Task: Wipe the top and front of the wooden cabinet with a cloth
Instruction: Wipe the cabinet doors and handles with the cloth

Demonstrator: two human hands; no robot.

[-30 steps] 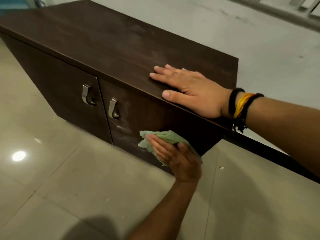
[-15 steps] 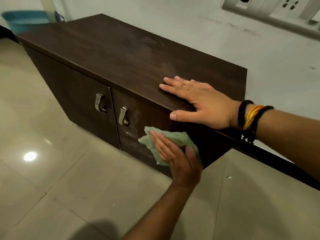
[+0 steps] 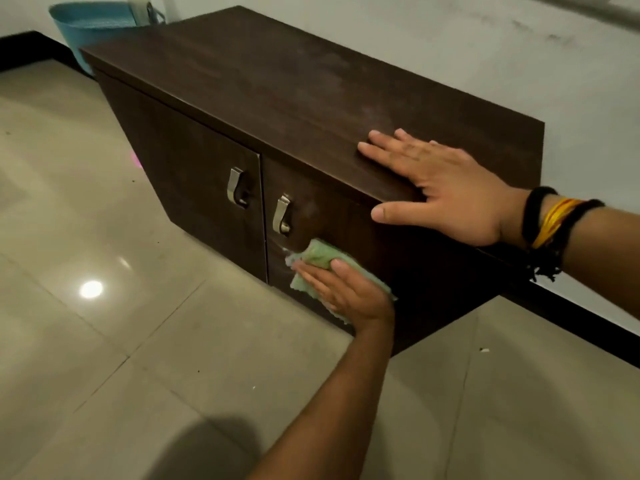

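The dark wooden cabinet (image 3: 277, 81) stands against the wall, with two front doors and faint dusty smears on its top. My left hand (image 3: 349, 292) presses a crumpled pale green cloth (image 3: 320, 252) against the right door, just below and right of that door's metal handle (image 3: 281, 214). My right hand (image 3: 446, 188) lies flat on the top near the front right corner. Its fingers are spread and its thumb hangs over the front edge. It holds nothing.
The left door has its own metal handle (image 3: 236, 187). A light blue plastic bin (image 3: 93, 22) stands behind the cabinet's far left end. Glossy beige floor tiles (image 3: 138, 341) lie in front, and a black skirting strip (image 3: 571, 313) runs along the wall at the right.
My left hand has slid the cloth up and to the left across the right door, closer to its handle. My right hand has stayed flat on the top.
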